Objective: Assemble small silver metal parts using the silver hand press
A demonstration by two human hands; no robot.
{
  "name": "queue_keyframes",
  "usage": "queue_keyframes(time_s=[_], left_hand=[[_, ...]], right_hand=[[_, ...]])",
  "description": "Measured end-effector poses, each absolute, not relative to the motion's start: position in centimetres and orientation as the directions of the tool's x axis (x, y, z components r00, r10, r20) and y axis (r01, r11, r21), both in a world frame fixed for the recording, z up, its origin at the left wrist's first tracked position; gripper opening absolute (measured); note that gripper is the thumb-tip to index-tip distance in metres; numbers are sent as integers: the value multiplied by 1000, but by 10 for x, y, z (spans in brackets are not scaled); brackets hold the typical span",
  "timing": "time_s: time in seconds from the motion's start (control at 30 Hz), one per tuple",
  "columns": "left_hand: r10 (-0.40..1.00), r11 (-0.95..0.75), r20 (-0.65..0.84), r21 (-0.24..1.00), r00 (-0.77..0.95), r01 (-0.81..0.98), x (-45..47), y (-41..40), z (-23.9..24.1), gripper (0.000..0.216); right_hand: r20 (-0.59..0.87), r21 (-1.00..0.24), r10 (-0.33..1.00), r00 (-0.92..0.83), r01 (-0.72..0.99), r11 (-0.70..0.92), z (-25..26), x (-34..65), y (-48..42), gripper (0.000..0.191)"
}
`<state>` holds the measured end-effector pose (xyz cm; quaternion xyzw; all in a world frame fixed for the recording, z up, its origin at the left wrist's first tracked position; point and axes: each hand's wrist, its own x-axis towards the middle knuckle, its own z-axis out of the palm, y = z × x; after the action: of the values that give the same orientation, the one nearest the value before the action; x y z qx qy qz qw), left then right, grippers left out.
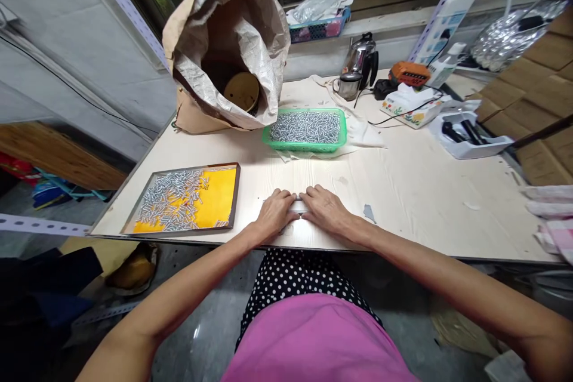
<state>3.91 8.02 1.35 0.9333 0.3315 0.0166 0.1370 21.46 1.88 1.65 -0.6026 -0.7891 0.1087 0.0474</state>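
My left hand [274,213] and my right hand [326,209] rest near the table's front edge, fingers curled toward each other. Between them both grip a short pale grey bar-like piece [298,207], one hand at either end. Most of it is hidden by my fingers, so I cannot tell its kind. Left of my hands lies a shallow dark-rimmed tray with a yellow bottom [218,194], partly covered by small silvery metal pins [168,200]. Beyond my hands stands a green plastic basket [308,147] filled with similar small metal pieces [307,126].
A large open woven sack [264,65] stands at the back left. A metal kettle [359,57], a steel cup [348,86], an orange battery pack [409,74], a tissue pack [412,106] and a white tray [477,146] occupy the back right. A grey scrap [369,213] lies right of my hands.
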Motion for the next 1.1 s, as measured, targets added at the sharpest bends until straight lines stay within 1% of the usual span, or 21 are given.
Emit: queue_keyframes(time_s=[0.07, 0.1, 0.13, 0.17, 0.2, 0.23, 0.3, 0.37, 0.43, 0.47, 0.53, 0.6, 0.67, 0.73, 0.77, 0.83, 0.9, 0.97, 1.0, 1.03, 1.1], left_hand=[[670, -713, 45, 318, 741, 625, 25, 81, 18, 44], [711, -681, 89, 337, 698, 651, 17, 81, 21, 42], [760, -633, 109, 345, 641, 693, 8, 80, 25, 36], [808, -575, 98, 341, 580, 743, 0, 78, 28, 31], [850, -512, 59, 326, 523, 795, -7, 77, 31, 30], [881, -450, 1, 302, 472, 840, -12, 76, 33, 31], [913, -334, -149, 260, 380, 906, -17, 76, 34, 30], [899, -236, -309, 255, 310, 938, -16, 79, 31, 29], [854, -180, -434, 269, 286, 946, -12, 86, 28, 30], [831, -170, -477, 274, 287, 947, -10, 89, 28, 29], [795, -179, -525, 277, 304, 944, -8, 93, 28, 27], [771, -207, -548, 267, 325, 941, -9, 92, 31, 25], [775, -248, -533, 237, 339, 939, -12, 89, 36, 24], [831, -270, -443, 212, 338, 939, -12, 91, 42, 21], [865, -262, -372, 235, 335, 936, -10, 95, 46, 21], [919, -252, -209, 340, 334, 906, 0, 111, 59, 23], [935, -305, -19, 461, 353, 833, 20, 131, 81, 26], [904, -426, 204, 519, 377, 741, 43, 149, 111, 24], [874, -485, 315, 525, 370, 700, 52, 155, 127, 26], [845, -526, 405, 511, 349, 680, 60, 160, 142, 29], [792, -579, 517, 467, 325, 668, 63, 164, 168, 29]], right_hand=[[-8, -282, 965, -262, 927, 249, 13, 219, 17, 55], [12, -310, 964, -264, 916, 255, 10, 222, 15, 67], [33, -330, 963, -268, 906, 263, 7, 223, 13, 76], [56, -339, 960, -274, 899, 276, 5, 224, 11, 80], [84, -339, 956, -281, 894, 293, 3, 224, 8, 80], [109, -333, 952, -287, 891, 307, 1, 222, 5, 76], [134, -326, 948, -290, 890, 319, 1, 215, 1, 62], [105, -320, 956, -274, 901, 293, 2, 205, -2, 44], [44, -294, 966, -255, 921, 256, 1, 196, -2, 25], [23, -272, 969, -247, 931, 244, 0, 192, -1, 18], [18, -229, 972, -234, 945, 232, -4, 189, 1, 15], [51, -211, 976, -213, 952, 219, -9, 190, 3, 13], [96, -219, 977, -191, 953, 208, -16, 192, 4, 10], [150, -231, 970, -191, 947, 223, -23, 193, 5, 6], [181, -230, 964, -193, 945, 232, -27, 194, 5, 5], [252, -224, 951, -181, 945, 239, -34, 193, 6, 6], [322, -219, 933, -158, 947, 235, -41, 191, 6, 7], [375, -221, 917, -138, 947, 233, -47, 190, 6, 8], [393, -225, 910, -133, 945, 235, -49, 190, 7, 8], [407, -231, 904, -131, 943, 241, -51, 190, 6, 8], [429, -243, 894, -130, 936, 253, -53, 191, 5, 8]])
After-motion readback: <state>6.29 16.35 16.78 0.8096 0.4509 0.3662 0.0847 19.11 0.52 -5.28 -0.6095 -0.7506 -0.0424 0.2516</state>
